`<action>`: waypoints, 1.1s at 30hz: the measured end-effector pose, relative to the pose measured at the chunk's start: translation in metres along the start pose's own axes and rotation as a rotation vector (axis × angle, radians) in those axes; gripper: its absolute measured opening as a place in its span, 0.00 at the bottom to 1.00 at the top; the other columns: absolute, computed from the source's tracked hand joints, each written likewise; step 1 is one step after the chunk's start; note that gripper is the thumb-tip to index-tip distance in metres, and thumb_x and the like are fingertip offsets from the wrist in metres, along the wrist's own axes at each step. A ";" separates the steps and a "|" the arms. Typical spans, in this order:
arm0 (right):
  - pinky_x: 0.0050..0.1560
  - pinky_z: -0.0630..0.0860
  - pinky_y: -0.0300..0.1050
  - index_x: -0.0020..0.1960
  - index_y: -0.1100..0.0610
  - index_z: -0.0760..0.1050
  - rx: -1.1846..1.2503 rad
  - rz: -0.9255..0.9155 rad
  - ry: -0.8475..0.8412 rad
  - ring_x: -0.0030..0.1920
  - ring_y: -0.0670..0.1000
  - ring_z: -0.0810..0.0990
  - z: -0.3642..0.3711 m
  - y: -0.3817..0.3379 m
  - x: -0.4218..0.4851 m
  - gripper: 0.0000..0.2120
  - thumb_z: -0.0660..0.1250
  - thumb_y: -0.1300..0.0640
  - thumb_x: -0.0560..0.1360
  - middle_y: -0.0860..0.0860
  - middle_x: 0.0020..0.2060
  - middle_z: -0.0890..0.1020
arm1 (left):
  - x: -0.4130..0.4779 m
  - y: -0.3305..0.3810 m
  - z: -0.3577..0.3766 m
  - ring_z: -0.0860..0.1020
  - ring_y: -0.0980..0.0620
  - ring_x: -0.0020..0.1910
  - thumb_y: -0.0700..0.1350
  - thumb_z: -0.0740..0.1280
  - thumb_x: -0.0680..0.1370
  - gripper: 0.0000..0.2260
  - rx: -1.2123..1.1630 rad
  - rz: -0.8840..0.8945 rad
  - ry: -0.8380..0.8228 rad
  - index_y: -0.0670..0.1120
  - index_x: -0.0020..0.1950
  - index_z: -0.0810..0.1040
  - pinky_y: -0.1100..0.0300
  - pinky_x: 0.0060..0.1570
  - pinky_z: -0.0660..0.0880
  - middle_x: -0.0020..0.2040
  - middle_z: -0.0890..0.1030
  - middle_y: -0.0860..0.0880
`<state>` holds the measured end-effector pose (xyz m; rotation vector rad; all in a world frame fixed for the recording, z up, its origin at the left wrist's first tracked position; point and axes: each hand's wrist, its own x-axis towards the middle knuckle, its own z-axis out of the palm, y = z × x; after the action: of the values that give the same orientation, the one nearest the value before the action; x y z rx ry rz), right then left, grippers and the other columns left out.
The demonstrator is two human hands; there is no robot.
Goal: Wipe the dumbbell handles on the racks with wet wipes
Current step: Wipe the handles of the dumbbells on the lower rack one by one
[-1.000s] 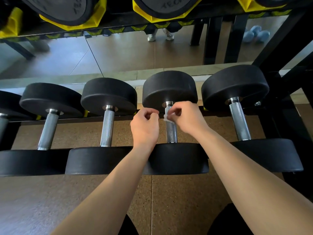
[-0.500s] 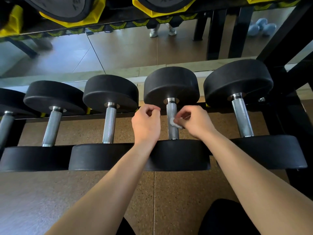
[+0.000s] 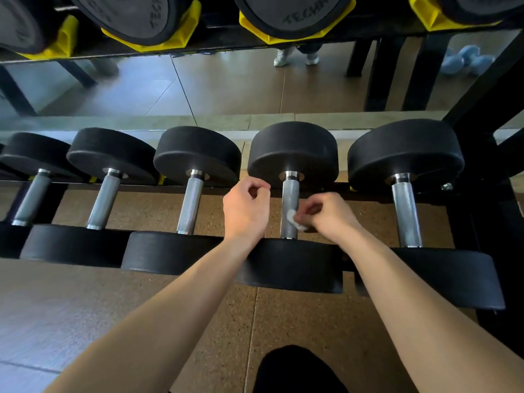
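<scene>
Right hand slid down handle, pinching wipe against it to scrub; left hand curled, empty, beside the pinch.

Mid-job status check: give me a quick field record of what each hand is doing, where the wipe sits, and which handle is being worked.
right hand: pinches the wet wipe, pressing it to the handle
left hand: fingers curled, nothing visible in it, just left of the handle, apart from it
handle: dumbbell second from the right end of the lower rack
wipe position: lower half of the handle, right side
rightmost dumbbell: no hand or wipe on it
</scene>
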<state>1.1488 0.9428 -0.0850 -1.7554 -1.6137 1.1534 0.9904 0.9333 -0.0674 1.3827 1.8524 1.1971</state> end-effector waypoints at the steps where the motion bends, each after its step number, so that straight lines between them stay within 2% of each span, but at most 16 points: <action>1: 0.44 0.71 0.41 0.43 0.50 0.80 -0.047 0.000 -0.060 0.46 0.43 0.77 -0.002 0.001 -0.003 0.04 0.75 0.56 0.74 0.43 0.43 0.80 | -0.001 0.002 -0.001 0.78 0.60 0.46 0.41 0.64 0.80 0.09 0.011 0.001 -0.004 0.54 0.47 0.81 0.67 0.45 0.72 0.43 0.80 0.59; 3: 0.39 0.69 0.38 0.43 0.49 0.79 -0.105 -0.035 -0.044 0.44 0.41 0.76 -0.005 0.000 -0.007 0.05 0.75 0.55 0.74 0.42 0.42 0.80 | -0.005 0.004 -0.005 0.77 0.64 0.47 0.41 0.65 0.81 0.09 0.052 0.031 -0.039 0.54 0.49 0.81 0.71 0.44 0.69 0.44 0.80 0.61; 6: 0.38 0.68 0.35 0.46 0.48 0.80 -0.030 -0.138 0.075 0.44 0.40 0.78 -0.008 -0.014 -0.011 0.05 0.76 0.53 0.74 0.42 0.43 0.81 | -0.012 0.005 -0.022 0.77 0.66 0.49 0.42 0.66 0.81 0.08 0.138 0.108 -0.157 0.54 0.55 0.82 0.74 0.46 0.70 0.47 0.80 0.62; 10: 0.39 0.70 0.32 0.47 0.46 0.81 0.037 -0.314 0.016 0.44 0.39 0.79 0.010 -0.050 -0.019 0.04 0.75 0.53 0.75 0.40 0.42 0.81 | -0.021 0.004 -0.059 0.82 0.60 0.44 0.46 0.66 0.83 0.10 0.110 0.061 -0.293 0.53 0.63 0.79 0.60 0.49 0.81 0.49 0.82 0.57; 14: 0.45 0.76 0.34 0.48 0.45 0.80 0.095 -0.370 -0.005 0.46 0.40 0.81 0.048 -0.083 -0.020 0.06 0.75 0.55 0.75 0.40 0.44 0.82 | -0.016 -0.008 -0.098 0.84 0.59 0.41 0.46 0.69 0.81 0.05 0.043 0.048 -0.192 0.51 0.57 0.82 0.56 0.46 0.83 0.45 0.84 0.55; 18: 0.44 0.73 0.33 0.50 0.49 0.82 0.098 -0.371 0.015 0.46 0.41 0.81 0.082 -0.110 -0.023 0.07 0.76 0.57 0.74 0.42 0.44 0.83 | 0.003 -0.026 -0.145 0.83 0.59 0.39 0.45 0.72 0.79 0.03 0.099 0.015 -0.117 0.52 0.51 0.83 0.56 0.46 0.82 0.40 0.85 0.55; 24: 0.39 0.68 0.28 0.51 0.50 0.82 0.032 -0.296 0.083 0.44 0.39 0.79 0.115 -0.149 -0.021 0.05 0.74 0.56 0.75 0.42 0.44 0.82 | 0.042 -0.038 -0.186 0.83 0.56 0.41 0.44 0.73 0.77 0.03 0.136 0.043 -0.178 0.50 0.50 0.84 0.50 0.50 0.82 0.40 0.85 0.54; 28: 0.39 0.69 0.28 0.51 0.50 0.80 0.041 -0.252 0.169 0.45 0.39 0.79 0.143 -0.171 -0.016 0.05 0.72 0.59 0.77 0.45 0.45 0.82 | 0.068 -0.052 -0.197 0.84 0.54 0.40 0.42 0.72 0.78 0.04 0.052 0.021 -0.182 0.51 0.49 0.82 0.49 0.49 0.83 0.40 0.84 0.54; 31: 0.39 0.69 0.29 0.52 0.50 0.81 0.004 -0.205 0.247 0.46 0.41 0.80 0.165 -0.174 -0.011 0.06 0.70 0.59 0.77 0.45 0.46 0.83 | 0.082 -0.065 -0.199 0.85 0.50 0.36 0.37 0.70 0.79 0.05 -0.124 -0.045 -0.208 0.47 0.50 0.79 0.47 0.45 0.84 0.42 0.83 0.48; 33: 0.39 0.70 0.29 0.53 0.51 0.82 0.006 -0.162 0.288 0.47 0.42 0.80 0.178 -0.174 -0.010 0.06 0.70 0.58 0.78 0.43 0.46 0.82 | 0.088 -0.072 -0.197 0.86 0.51 0.37 0.36 0.69 0.80 0.05 -0.192 -0.074 -0.264 0.45 0.52 0.79 0.50 0.44 0.85 0.44 0.83 0.46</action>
<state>0.9054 0.9320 -0.0344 -1.6653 -1.5411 0.7893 0.7658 0.9435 -0.0314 1.2856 1.5505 1.0675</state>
